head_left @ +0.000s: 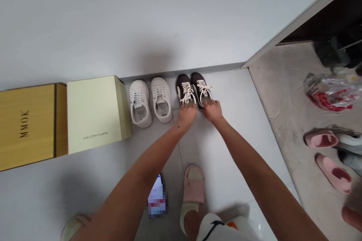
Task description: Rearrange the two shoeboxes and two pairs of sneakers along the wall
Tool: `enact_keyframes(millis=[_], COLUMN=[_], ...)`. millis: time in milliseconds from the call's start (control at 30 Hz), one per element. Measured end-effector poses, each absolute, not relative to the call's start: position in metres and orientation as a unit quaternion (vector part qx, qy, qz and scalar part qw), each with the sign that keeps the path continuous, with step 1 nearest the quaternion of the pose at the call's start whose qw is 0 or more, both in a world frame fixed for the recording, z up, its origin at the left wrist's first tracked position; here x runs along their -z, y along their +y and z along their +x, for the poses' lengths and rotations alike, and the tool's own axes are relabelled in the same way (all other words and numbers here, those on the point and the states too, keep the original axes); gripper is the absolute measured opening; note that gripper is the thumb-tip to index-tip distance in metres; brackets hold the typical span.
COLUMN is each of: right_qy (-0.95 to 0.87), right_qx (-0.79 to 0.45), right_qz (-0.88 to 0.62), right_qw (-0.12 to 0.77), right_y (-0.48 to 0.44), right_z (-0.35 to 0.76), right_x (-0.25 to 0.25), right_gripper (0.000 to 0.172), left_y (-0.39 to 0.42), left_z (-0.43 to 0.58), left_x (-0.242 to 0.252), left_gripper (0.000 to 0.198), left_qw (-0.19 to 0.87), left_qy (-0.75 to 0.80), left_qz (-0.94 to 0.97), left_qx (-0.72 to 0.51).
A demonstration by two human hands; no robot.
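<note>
Two dark brown sneakers with cream laces stand side by side, toes against the wall. My left hand (187,115) grips the heel of the left brown sneaker (183,86), fingers closed over its collar. The heel of the right brown sneaker (200,83) is in my right hand (212,110), its fingers curled into the opening. Just left of them sits a pair of white sneakers, the nearer one (161,98) and the farther one (139,101), also with toes to the wall.
A pale yellow shoebox (94,111) and a gold shoebox (28,124) line the wall at left. A phone (156,196) lies on the floor by my slippered foot (194,186). Past the threshold at right are pink slippers (321,139) and a clear plastic bag (333,90).
</note>
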State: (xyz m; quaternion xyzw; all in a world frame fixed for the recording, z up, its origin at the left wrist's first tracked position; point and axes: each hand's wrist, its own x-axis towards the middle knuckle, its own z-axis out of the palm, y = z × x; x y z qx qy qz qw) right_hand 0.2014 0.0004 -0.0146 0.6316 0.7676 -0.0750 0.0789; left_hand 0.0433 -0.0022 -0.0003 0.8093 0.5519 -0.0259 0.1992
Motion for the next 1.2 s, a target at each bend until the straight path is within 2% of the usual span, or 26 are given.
enact_keyframes(millis=[300,433,633,800,867,933,1033,1133,1200], right_qy=[0.759,0.751,0.757,0.754,0.754,0.757,0.751,0.702,0.67], right_qx=[0.055,0.066,0.12,0.17,0.196,0.238,0.345,0.454,0.491], right_qz=[0.649,0.656,0.634,0.618,0.608,0.591,0.553,0.547,0.556], right_qw=[0.011,-0.034,-0.1,-0.144,-0.154,-0.148,-0.105,-0.046,-0.042], right_y=[-0.009,-0.03,-0.095,-0.127,-0.129,-0.129,-0.125,-0.114,-0.104], right_z=[0.202,0.193,0.147,0.096,0.071,0.043,-0.007,-0.06,-0.094], right_x=[-0.002,-0.006,-0.004,-0.004,-0.006,-0.009,-0.017,-0.021,-0.021], right_gripper=[0.026,0.028,0.025,0.023,0.022,0.021,0.022,0.028,0.032], left_y=[-0.005,-0.037,-0.143,-0.226,-0.25,-0.264,-0.26,-0.222,-0.185], left_z=[0.038,0.004,-0.138,-0.273,-0.31,-0.335,-0.353,-0.356,-0.355], left_x=[-0.026,-0.04,-0.069,-0.101,-0.107,-0.104,-0.082,-0.047,-0.025], left_gripper=[0.036,0.034,0.024,0.027,0.032,0.035,0.045,0.064,0.069], left_qw=[0.189,0.194,0.241,0.257,0.265,0.279,0.295,0.292,0.289], left_qy=[0.551,0.523,0.459,0.561,0.612,0.656,0.706,0.763,0.804], left_qz=[0.813,0.83,0.838,0.734,0.688,0.661,0.638,0.574,0.501], left_qx=[0.004,0.028,0.173,0.283,0.287,0.236,0.09,-0.052,-0.137])
